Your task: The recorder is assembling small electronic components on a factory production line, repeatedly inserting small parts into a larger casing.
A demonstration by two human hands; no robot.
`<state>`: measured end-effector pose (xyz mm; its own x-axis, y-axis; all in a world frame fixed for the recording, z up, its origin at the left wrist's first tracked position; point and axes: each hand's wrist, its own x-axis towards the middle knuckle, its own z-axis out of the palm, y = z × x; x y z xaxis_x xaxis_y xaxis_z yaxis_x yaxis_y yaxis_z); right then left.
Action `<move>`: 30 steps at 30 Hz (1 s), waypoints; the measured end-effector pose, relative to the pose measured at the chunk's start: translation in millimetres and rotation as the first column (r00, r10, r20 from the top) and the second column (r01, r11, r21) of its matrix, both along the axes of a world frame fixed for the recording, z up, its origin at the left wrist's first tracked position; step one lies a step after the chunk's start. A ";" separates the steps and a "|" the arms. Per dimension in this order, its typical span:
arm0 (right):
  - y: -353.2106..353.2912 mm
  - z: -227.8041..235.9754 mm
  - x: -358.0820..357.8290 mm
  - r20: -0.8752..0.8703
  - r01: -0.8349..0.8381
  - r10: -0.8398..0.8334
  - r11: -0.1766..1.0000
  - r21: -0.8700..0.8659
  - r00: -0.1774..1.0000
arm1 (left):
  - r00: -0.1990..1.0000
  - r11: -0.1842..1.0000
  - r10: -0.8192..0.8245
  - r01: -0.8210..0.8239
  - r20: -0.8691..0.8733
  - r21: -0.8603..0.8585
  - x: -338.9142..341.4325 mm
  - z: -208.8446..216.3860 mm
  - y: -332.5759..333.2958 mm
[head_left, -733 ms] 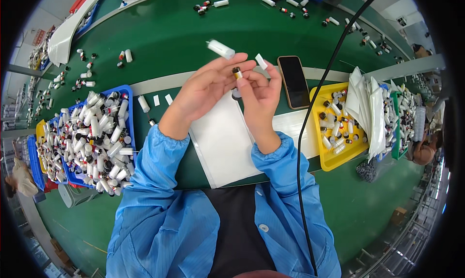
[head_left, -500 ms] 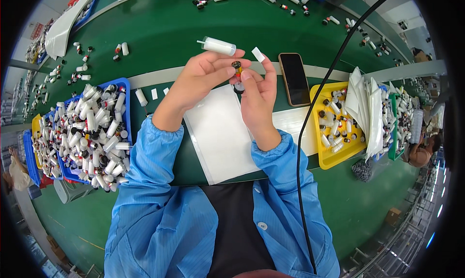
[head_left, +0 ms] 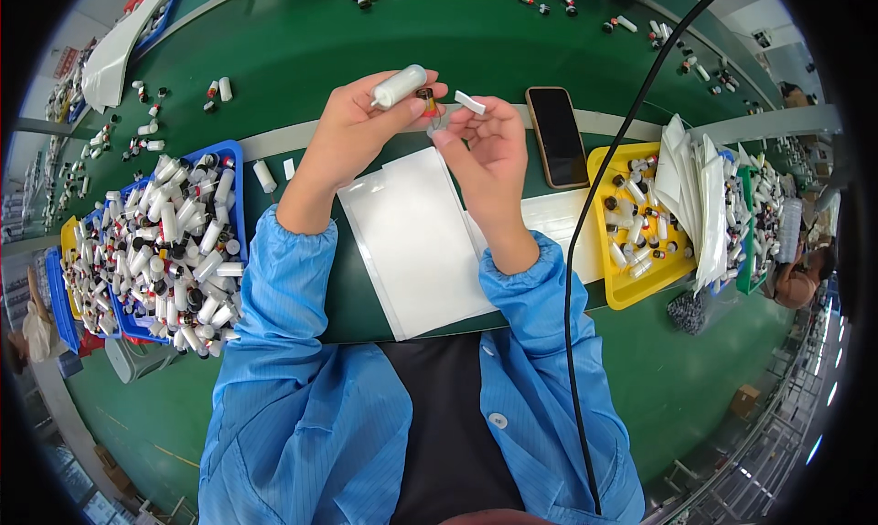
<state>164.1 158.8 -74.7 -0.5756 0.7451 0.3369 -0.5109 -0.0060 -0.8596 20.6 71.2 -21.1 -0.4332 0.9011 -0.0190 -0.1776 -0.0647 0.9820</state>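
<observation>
My left hand (head_left: 352, 132) is closed around a translucent white plastic cylinder (head_left: 399, 87) with a narrow tip. Its thumb and fingers also pinch a small component (head_left: 428, 104) with a dark cap and red-yellow middle. Beside it my right hand (head_left: 491, 155) has curled fingers, and its thumb tip is at the clear lower end of that component. A small white rectangular strip (head_left: 470, 102) is at the right fingertips. Below both hands lies a white sheet in a clear sleeve (head_left: 416, 251). One loose white cylinder (head_left: 264, 176) and a small white strip (head_left: 289, 168) lie left of my forearm.
A blue bin (head_left: 240, 173) heaped with white cylinders stands at left. To the right are a phone (head_left: 558, 136), a yellow tray (head_left: 631, 292) of similar parts and upright white bags (head_left: 681, 177). A black cable (head_left: 608, 150) crosses the right side. More parts dot the green table (head_left: 293, 49).
Both hands have shifted slightly, the left up and leftward. The cylinder has turned so its narrow tip points down-left. The right fingers have curled in, and the right thumb has moved lower on the component.
</observation>
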 end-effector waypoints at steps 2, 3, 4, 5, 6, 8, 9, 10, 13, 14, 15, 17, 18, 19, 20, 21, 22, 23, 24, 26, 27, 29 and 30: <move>-3.2 1.1 -0.5 0.037 0.031 -0.033 0.999 0.039 0.999 | 1.000 1.000 0.008 -0.008 -0.014 -0.014 1.6 2.7 0.4; -3.9 2.2 -0.2 0.055 0.046 -0.050 0.997 0.059 0.997 | 1.000 1.000 0.013 -0.013 -0.008 -0.010 2.0 2.5 0.9; -2.7 3.2 1.0 0.048 0.028 -0.029 0.999 0.024 0.998 | 1.000 1.000 0.020 -0.020 0.000 -0.006 2.4 2.1 1.2; -0.6 4.3 2.6 0.041 0.009 -0.008 1.000 -0.011 0.999 | 1.000 1.000 0.011 -0.011 -0.006 -0.008 2.9 1.4 1.7; 1.1 5.9 4.1 0.033 -0.011 0.013 0.999 -0.045 0.999 | 1.000 1.000 0.003 -0.003 -0.011 -0.011 3.4 0.6 2.5; 1.5 13.0 5.2 0.019 -0.044 0.047 0.986 -0.161 0.999 | 0.999 1.000 -0.007 0.007 -0.051 -0.013 2.9 -1.5 2.7; 1.1 15.8 5.3 0.010 -0.061 0.064 0.974 -0.218 0.998 | 0.997 1.000 -0.011 0.010 -0.082 -0.013 2.7 -3.0 2.6; 0.9 17.0 5.3 0.027 -0.077 0.086 0.966 -0.246 0.996 | 0.994 1.000 -0.017 0.015 -0.112 -0.013 2.6 -4.4 3.2; -1.0 18.8 3.6 0.060 -0.109 0.134 0.942 -0.316 0.989 | 0.973 1.000 -0.030 0.031 -0.229 0.002 -0.3 -9.2 3.5; -2.2 18.9 1.9 0.064 -0.109 0.137 0.938 -0.330 0.988 | 0.969 0.999 -0.031 0.033 -0.247 0.003 -1.1 -10.5 3.4; -3.1 19.0 0.5 0.069 -0.109 0.140 0.933 -0.344 0.988 | 0.964 0.999 -0.034 0.036 -0.264 0.004 -1.8 -11.8 3.4; -4.1 19.5 -2.0 0.098 -0.074 0.112 0.941 -0.331 0.989 | 0.956 0.999 -0.043 0.044 -0.289 -0.003 -1.3 -12.5 3.9; -3.9 19.1 -2.5 0.112 -0.056 0.097 0.944 -0.325 0.989 | 0.954 0.999 -0.050 0.049 -0.296 -0.010 -0.3 -11.4 4.4; -3.0 17.5 -2.3 0.143 -0.034 0.081 0.951 -0.308 0.986 | 0.951 0.998 -0.055 0.052 -0.304 -0.017 0.7 -10.7 4.9; -2.1 14.9 -2.0 0.172 -0.012 0.064 0.957 -0.290 0.983 | 0.958 0.998 -0.063 0.064 -0.279 -0.006 0.6 -13.4 5.4; -1.3 12.4 -1.6 0.202 0.010 0.047 0.962 -0.272 0.978 | 0.965 0.997 -0.072 0.076 -0.254 0.006 0.0 -18.1 5.7; -1.0 10.5 -1.8 0.210 0.030 0.023 0.969 -0.246 0.978 | 0.970 0.996 -0.085 0.091 -0.227 0.017 -0.7 -20.3 6.2; -1.2 8.8 -2.4 0.217 0.051 -0.002 0.974 -0.221 0.976 | 0.972 0.996 -0.093 0.094 -0.217 -0.009 -0.9 -19.5 6.2; -1.7 7.3 -2.9 0.224 0.072 -0.027 0.978 -0.195 0.974 | 0.973 0.995 -0.102 0.097 -0.207 -0.035 -0.9 -17.2 6.1; -1.5 4.8 -3.1 0.242 0.109 -0.083 0.989 -0.099 0.967 | 0.978 0.994 -0.112 0.109 -0.174 -0.029 -0.4 -18.1 7.3; -1.1 4.3 -2.6 0.249 0.127 -0.111 0.991 -0.050 0.962 | 0.981 0.993 -0.118 0.119 -0.152 0.000 -0.2 -21.1 7.8; -0.8 4.9 -2.0 0.239 0.160 -0.153 0.987 -0.014 0.959 | 0.987 0.990 -0.129 0.134 -0.100 0.048 0.4 -20.9 8.3; -0.8 5.4 -1.6 0.234 0.177 -0.173 0.984 0.004 0.957 | 0.989 0.988 -0.134 0.139 -0.068 0.067 2.2 -18.2 8.5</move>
<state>162.5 158.0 -69.3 -0.4966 0.8455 0.1963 -0.2916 0.0505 -0.9552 22.8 79.7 -39.3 -0.3041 0.9500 0.0707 -0.1269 -0.1140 0.9853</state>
